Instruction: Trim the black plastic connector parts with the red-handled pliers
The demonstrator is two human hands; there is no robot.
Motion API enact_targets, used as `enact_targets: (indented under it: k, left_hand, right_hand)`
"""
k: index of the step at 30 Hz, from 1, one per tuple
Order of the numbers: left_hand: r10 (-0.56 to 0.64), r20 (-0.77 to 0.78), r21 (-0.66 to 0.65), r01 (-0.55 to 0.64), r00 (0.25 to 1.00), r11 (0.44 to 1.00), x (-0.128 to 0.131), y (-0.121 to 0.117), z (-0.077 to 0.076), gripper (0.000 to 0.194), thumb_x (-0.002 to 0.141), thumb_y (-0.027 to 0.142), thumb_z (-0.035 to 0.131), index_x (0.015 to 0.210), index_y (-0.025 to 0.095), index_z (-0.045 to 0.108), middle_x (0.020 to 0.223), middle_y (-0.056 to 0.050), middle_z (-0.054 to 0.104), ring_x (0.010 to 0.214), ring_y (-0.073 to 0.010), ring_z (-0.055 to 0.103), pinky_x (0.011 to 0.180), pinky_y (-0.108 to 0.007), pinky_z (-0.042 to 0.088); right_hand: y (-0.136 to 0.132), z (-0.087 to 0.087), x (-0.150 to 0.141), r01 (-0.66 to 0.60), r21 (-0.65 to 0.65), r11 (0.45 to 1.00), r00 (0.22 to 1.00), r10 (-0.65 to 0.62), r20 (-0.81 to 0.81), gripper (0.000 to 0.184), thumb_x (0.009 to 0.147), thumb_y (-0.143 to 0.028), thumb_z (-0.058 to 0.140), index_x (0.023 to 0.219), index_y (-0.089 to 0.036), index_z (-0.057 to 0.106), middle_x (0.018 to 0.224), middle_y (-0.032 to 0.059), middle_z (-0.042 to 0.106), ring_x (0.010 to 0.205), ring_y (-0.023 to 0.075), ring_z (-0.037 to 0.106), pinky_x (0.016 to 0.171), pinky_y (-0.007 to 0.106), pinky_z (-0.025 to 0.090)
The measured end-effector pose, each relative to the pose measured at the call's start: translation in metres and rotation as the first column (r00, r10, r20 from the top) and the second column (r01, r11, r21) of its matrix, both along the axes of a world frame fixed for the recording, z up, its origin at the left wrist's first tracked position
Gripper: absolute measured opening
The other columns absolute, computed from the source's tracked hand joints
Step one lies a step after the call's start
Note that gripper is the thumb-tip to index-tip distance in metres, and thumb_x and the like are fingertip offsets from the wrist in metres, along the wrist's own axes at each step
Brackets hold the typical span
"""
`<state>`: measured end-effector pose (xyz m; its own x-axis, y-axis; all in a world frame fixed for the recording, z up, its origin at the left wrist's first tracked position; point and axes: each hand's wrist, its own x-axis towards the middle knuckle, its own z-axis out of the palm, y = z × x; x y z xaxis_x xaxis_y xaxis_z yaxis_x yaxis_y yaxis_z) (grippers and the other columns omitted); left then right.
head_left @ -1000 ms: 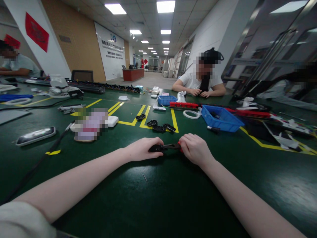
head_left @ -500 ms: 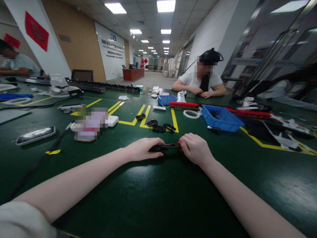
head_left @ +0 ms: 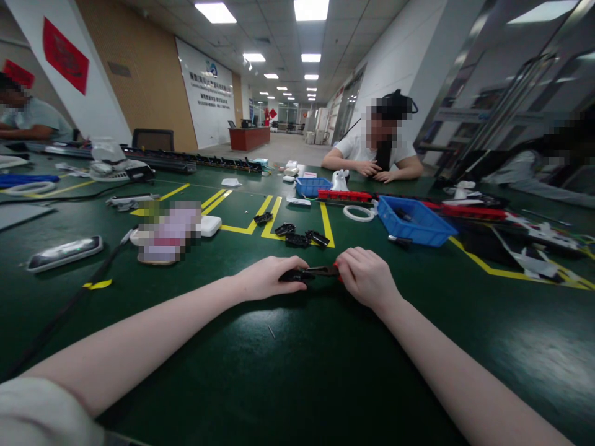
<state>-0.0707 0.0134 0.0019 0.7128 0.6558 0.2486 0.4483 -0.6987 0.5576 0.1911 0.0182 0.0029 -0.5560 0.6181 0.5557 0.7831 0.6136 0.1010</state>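
Observation:
My left hand [head_left: 266, 279] is closed around a small black part [head_left: 297, 276], much of it covered by my fingers. My right hand [head_left: 365, 275] grips red-handled pliers [head_left: 326, 271], whose dark jaws point left and reach the black part. Whether the jaws are clamped on it I cannot tell. Beyond my hands lie several similar black parts [head_left: 296, 239] on the green table [head_left: 297, 384]. A thin metal pin [head_left: 271, 332] lies on the tabletop nearer to me.
A blue bin [head_left: 416, 223] with dark items inside stands right of centre, beside a white ring [head_left: 359, 214]. At left lie a phone [head_left: 171, 232], a white case [head_left: 211, 226], a white-and-black device [head_left: 65, 254] and a black cable [head_left: 93, 286]. Across the table sits a person [head_left: 376, 148].
Both hands stay almost in place, still holding the black part and the pliers. The black part seems slightly turned; the whole view has shifted a little.

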Motion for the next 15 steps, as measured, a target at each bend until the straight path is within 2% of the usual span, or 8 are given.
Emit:
enact_targets:
  k: [6,15]
  left_hand:
    - [-0.010,-0.024,0.011,0.011,1.000,1.000,0.0011,-0.0005,0.0004,0.040,0.092,0.029,0.065,0.129,0.020,0.052,0.121,-0.009,0.067,0.106,-0.0248,0.067,0.089,-0.037,0.052]
    - [-0.007,-0.037,0.031,0.009,0.999,0.999,0.0008,-0.0015,0.0029,0.033,0.095,0.029,0.062,0.125,0.020,0.053,0.115,-0.008,0.069,0.098,-0.0235,0.068,0.082,-0.034,0.052]
  right_hand:
    - [0.0001,-0.0005,0.0000,0.004,-0.009,1.000,1.000,-0.004,-0.005,0.036,0.100,-0.026,0.035,0.078,-0.017,0.062,0.079,0.0080,0.066,0.073,0.0176,0.053,0.067,0.032,0.034]
    - [0.0018,-0.0005,-0.0011,-0.006,-0.020,1.000,1.000,0.007,0.028,0.039,0.101,-0.026,0.031,0.075,-0.017,0.059,0.075,0.0078,0.063,0.068,0.0175,0.049,0.066,0.033,0.033]
